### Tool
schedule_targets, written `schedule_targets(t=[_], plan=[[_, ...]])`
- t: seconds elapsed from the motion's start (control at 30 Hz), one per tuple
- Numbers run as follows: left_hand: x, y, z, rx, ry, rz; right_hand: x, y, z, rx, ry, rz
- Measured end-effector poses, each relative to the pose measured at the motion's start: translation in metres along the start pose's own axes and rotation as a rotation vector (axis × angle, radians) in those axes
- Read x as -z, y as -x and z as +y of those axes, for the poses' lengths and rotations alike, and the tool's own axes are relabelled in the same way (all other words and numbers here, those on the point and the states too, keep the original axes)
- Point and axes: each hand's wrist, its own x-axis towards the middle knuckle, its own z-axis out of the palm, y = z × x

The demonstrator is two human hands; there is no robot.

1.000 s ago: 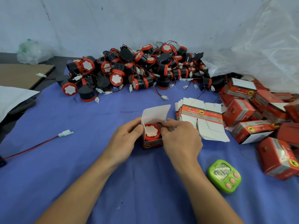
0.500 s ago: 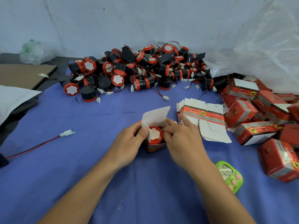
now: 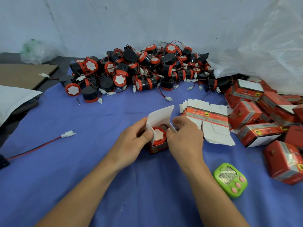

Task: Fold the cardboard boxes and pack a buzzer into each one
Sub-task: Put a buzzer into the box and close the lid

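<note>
On the blue surface (image 3: 98, 161), near centre: box (image 3: 158, 147) upright, mouth open upward, buzzer (image 3: 159, 135) seated inside with its white face up. Grip: left hand (image 3: 132, 141) holds the box's left wall, thumb pressing the left side flap in over the buzzer. Opposite, right hand (image 3: 185, 136) pinches the right side flap. The hands flank the box, equally close. The lid flap (image 3: 161, 115) stands on the far edge, beyond both. Closing likely means swinging it toward the person. Farther right: stack of flat boxes (image 3: 208, 114). Farthest: heap of loose buzzers (image 3: 139, 71).
</note>
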Motion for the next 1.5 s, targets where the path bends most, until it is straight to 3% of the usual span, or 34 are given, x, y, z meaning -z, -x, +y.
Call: schedule_targets(t=[0.23, 0.37, 0.57, 0.73, 0.87, 1.07, 1.17, 1.23, 1.33, 1.43, 1.5], plan=[[0.000, -0.001, 0.000, -0.006, -0.030, 0.022, -0.001, 0.002, 0.004, 0.044, 0.047, -0.160], [-0.003, -0.002, 0.002, 0.034, 0.223, 0.059, 0.003, 0.002, 0.002, 0.047, 0.090, -0.182], [0.008, -0.008, 0.001, 0.126, 0.449, 0.130, 0.005, 0.019, 0.001, 0.007, -0.090, -0.081], [0.002, -0.006, 0.002, 0.135, 0.381, 0.153, 0.003, 0.023, -0.001, -0.017, -0.096, -0.070], [0.002, -0.006, 0.000, 0.098, 0.166, 0.135, -0.001, 0.026, -0.002, 0.034, -0.130, 0.002], [-0.001, -0.004, 0.003, 0.114, 0.070, 0.183, -0.003, 0.024, -0.002, 0.034, -0.200, -0.063], [-0.001, -0.005, 0.001, 0.134, 0.057, 0.189, 0.002, 0.020, -0.006, -0.236, -0.607, -0.197], [-0.002, -0.005, 0.001, 0.155, 0.042, 0.210, 0.013, 0.013, -0.006, -0.402, -0.890, -0.166], [-0.006, -0.004, 0.002, 0.170, 0.014, 0.240, 0.024, 0.005, -0.001, -0.484, -1.133, -0.179], [-0.007, -0.004, -0.001, 0.154, -0.052, 0.284, 0.020, 0.007, 0.002, -0.474, -1.088, -0.326], [-0.008, -0.002, -0.001, 0.140, -0.098, 0.300, 0.016, 0.008, 0.003, -0.342, -0.934, -0.385]])
